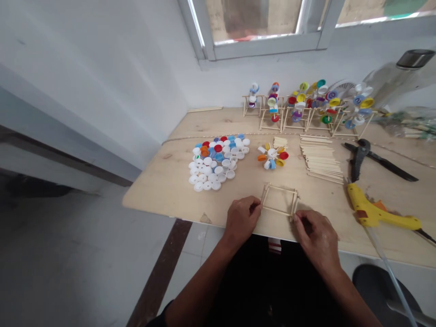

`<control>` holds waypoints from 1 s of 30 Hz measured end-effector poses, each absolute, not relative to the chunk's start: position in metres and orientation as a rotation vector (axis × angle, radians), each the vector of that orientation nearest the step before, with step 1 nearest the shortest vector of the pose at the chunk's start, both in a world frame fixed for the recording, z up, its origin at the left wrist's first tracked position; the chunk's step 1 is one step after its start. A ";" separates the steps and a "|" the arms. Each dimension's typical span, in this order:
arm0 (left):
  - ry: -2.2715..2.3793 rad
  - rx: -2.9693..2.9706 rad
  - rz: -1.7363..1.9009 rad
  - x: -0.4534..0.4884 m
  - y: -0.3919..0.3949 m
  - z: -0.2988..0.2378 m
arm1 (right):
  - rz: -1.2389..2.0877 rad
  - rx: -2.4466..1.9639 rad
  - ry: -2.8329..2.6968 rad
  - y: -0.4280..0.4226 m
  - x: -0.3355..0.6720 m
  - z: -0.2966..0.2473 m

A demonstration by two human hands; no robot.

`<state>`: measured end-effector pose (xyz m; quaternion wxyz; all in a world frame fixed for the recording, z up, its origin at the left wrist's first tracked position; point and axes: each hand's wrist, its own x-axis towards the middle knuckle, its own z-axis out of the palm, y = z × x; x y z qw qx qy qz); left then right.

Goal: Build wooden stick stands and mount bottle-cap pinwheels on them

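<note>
A small frame of thin wooden sticks [279,188] lies at the front of the wooden table, between my two hands. My left hand [242,217] pinches its left side near the lower corner. At the frame's lower right corner, my right hand [316,234] has thumb and fingertips closed on the stick. Just behind the frame sits a wheel of bottle caps [271,154] in orange, red, yellow, blue and white. Left of that spreads a pile of loose bottle caps [218,161], mostly white.
To the right lie a stack of sticks [322,156], black-handled pliers [361,156] and a yellow glue gun [378,211] with a clear glue stick. Several finished cap wheels on stick stands [299,109] line the wall. A short stick bundle [280,142] lies behind the wheel.
</note>
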<state>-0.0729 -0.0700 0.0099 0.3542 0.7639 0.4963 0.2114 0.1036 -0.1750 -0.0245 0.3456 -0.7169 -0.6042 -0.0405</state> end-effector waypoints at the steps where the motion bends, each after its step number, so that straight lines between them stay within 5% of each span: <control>1: 1.282 1.977 0.545 -0.073 -0.070 0.010 | -0.101 -1.862 -1.565 -0.175 0.104 -0.025; 30: 1.284 2.016 0.546 -0.072 -0.070 0.013 | -0.102 -1.887 -1.563 -0.175 0.104 -0.025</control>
